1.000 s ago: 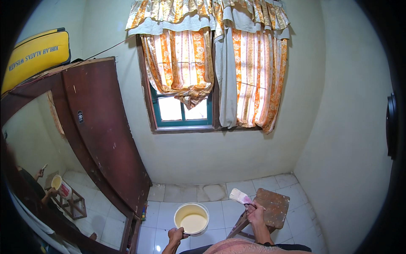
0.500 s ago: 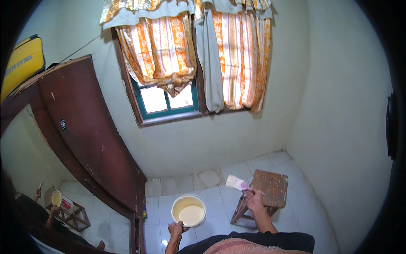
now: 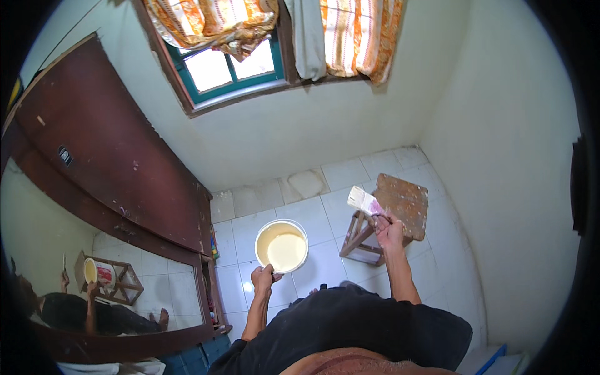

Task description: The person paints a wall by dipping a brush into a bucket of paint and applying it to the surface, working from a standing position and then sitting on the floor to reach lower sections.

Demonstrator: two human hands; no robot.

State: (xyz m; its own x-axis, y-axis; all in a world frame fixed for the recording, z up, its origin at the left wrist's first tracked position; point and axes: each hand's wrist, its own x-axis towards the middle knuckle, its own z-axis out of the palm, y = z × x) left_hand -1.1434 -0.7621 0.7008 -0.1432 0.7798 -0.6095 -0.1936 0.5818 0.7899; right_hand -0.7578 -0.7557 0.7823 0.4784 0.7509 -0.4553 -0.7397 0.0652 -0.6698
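My left hand (image 3: 264, 278) is closed on the near rim of a white bucket (image 3: 269, 236). Cream-coloured paint (image 3: 288, 252) lies in the bottom of the bucket, which is held tilted so its inside shows. My right hand (image 3: 390, 230) grips a wide paintbrush (image 3: 364, 200) by its handle. The brush's pale bristles point away to the upper left, and pinkish stains mark the part near the handle. Beneath the brush and right hand stands a paint-spotted wooden stool (image 3: 405, 201); whether the hand touches it I cannot tell.
A dark red wardrobe (image 3: 94, 137) with a mirror (image 3: 144, 275) stands at the left. Ahead is a pale wall (image 3: 312, 137) with a green-framed window (image 3: 231, 75) and orange patterned curtains (image 3: 359, 37). White tiles (image 3: 319, 269) cover the floor. Another wall (image 3: 519, 156) rises at the right.
My view has tipped downward, so the window sits higher and more of my black clothing shows. Both hands keep hold of the bucket and the paintbrush.
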